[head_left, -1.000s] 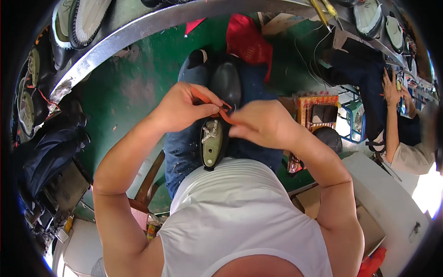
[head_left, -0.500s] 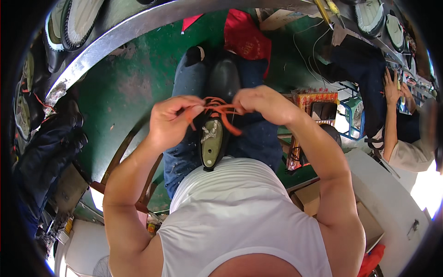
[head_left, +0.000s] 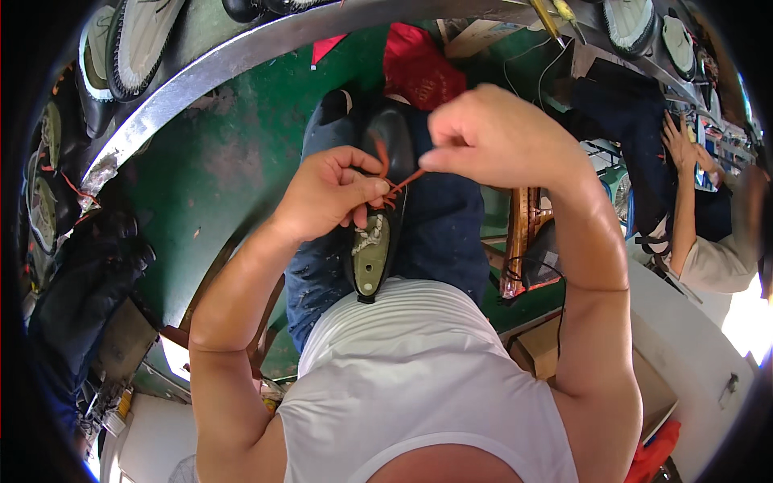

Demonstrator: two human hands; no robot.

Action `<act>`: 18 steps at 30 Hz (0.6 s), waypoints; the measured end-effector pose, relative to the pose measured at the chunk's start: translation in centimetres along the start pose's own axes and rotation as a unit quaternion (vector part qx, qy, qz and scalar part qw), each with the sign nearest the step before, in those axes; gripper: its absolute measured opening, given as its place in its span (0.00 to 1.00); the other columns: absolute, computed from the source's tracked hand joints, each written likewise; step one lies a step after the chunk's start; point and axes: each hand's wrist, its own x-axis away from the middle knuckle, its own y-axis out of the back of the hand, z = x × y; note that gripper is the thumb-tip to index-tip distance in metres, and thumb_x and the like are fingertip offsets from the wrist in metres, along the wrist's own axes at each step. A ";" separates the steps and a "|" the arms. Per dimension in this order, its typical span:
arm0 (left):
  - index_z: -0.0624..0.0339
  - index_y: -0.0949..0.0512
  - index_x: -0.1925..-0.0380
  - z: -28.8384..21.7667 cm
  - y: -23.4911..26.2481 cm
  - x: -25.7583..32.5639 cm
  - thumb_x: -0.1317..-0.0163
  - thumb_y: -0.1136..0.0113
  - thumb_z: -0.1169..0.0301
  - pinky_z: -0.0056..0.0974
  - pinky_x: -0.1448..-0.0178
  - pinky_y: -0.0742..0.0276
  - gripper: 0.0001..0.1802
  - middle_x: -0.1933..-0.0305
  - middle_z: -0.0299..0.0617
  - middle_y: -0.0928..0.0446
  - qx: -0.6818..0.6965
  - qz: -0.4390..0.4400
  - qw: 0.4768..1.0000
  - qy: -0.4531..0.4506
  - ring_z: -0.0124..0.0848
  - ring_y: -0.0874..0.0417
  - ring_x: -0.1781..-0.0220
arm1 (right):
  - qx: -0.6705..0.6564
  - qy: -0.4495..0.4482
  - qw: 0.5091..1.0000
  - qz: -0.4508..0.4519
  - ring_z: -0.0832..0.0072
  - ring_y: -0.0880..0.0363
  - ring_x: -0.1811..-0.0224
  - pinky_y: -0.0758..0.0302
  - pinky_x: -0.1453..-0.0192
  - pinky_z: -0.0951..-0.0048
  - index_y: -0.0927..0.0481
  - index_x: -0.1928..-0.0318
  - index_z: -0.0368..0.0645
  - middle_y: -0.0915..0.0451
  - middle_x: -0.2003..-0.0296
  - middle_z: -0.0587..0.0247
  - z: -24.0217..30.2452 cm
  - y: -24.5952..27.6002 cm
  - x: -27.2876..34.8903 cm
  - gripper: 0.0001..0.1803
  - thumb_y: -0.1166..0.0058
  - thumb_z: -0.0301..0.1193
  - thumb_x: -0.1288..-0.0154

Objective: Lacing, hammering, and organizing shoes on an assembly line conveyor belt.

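A dark shoe (head_left: 378,217) with a green insole lies on my lap, toe pointing away from me. An orange lace (head_left: 396,187) runs across its upper. My left hand (head_left: 330,193) rests on the shoe and pinches the lace near the eyelets. My right hand (head_left: 491,133) is raised above and to the right of the shoe, fingers closed on the other end of the lace, which is stretched taut between the two hands. My legs in blue trousers (head_left: 439,233) lie under the shoe.
A curved metal rail (head_left: 209,76) with shoes (head_left: 137,36) on it arcs across the top. Green floor (head_left: 209,169) lies left of my legs. A red cloth (head_left: 419,64) sits beyond my knees. Another person's arm (head_left: 684,201) is at the right.
My right hand has lifted up and to the right, drawing the orange lace tight. My left hand has stayed on the shoe, shifting slightly toward its middle.
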 end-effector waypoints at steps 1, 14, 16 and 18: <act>0.64 0.24 0.60 -0.4 -0.3 0.0 0.31 0.41 0.69 0.26 0.77 0.30 0.08 0.69 0.40 0.18 -0.040 0.025 0.998 -0.031 0.22 0.21 0.78 | -0.050 0.020 0.999 -0.005 0.50 0.26 0.79 0.32 0.73 0.55 0.25 0.80 0.39 0.27 0.84 0.50 1.2 0.7 -1.2 0.16 0.38 0.37 0.45; 0.64 0.18 0.64 0.9 1.5 -0.1 0.41 0.37 0.80 0.29 0.70 0.27 0.06 0.67 0.40 0.16 -0.012 0.086 0.991 -0.105 0.25 0.21 0.72 | -0.403 -0.126 0.900 -0.107 0.70 0.21 0.62 0.24 0.56 0.69 0.22 0.48 0.37 0.19 0.60 0.56 0.2 -11.2 0.3 0.14 0.54 0.33 0.25; 0.62 0.19 0.65 1.5 0.9 -0.5 0.45 0.36 0.82 0.31 0.69 0.25 0.07 0.67 0.41 0.17 -0.196 -0.002 0.937 -0.288 0.29 0.19 0.72 | -0.431 -0.147 0.886 -0.087 0.74 0.20 0.64 0.24 0.57 0.72 0.21 0.48 0.36 0.17 0.62 0.58 0.4 -11.5 0.4 0.15 0.57 0.31 0.24; 0.62 0.23 0.70 1.5 0.0 -0.1 0.52 0.35 0.88 0.35 0.67 0.21 0.12 0.64 0.45 0.19 -0.394 -0.094 0.788 -0.464 0.35 0.16 0.68 | -0.348 -0.076 0.931 -0.081 0.77 0.21 0.64 0.24 0.57 0.73 0.20 0.50 0.36 0.18 0.61 0.59 -0.9 -11.8 -0.1 0.15 0.56 0.30 0.25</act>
